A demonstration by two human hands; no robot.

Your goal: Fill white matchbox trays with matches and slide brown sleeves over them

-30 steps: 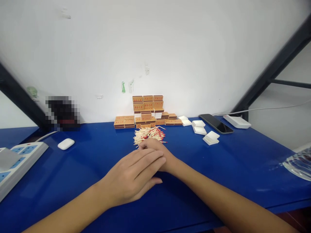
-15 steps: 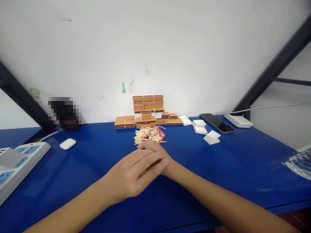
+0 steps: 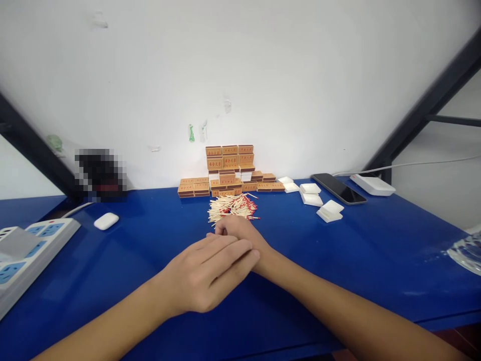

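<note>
My left hand [image 3: 210, 268] lies across the back of my right hand [image 3: 240, 229], its fingers stretched out side by side. Beneath it, my right hand bends forward with one finger visibly curled. Most of the right fingers are hidden, and so is anything they might hold. Just beyond the hands is a loose heap of red-tipped matches [image 3: 231, 204]. Orange matchboxes [image 3: 230, 160] are stacked behind it against the wall, with a low group of matchboxes [image 3: 193, 188] to the left and flat matchboxes [image 3: 270, 187] to the right.
White matchbox trays [image 3: 311, 199] lie right of the stack, near a dark phone [image 3: 340, 189] and a white box [image 3: 372, 184] with a cable. Leftward are a white earbud case [image 3: 106, 221], a power strip [image 3: 41, 255] and a blurred dark object [image 3: 100, 174]. Clear plastic [image 3: 466, 255] sits at far right.
The view has shifted slightly. My left hand still rests on my right, with only a small shift of the fingers. Matches and boxes look unchanged.
</note>
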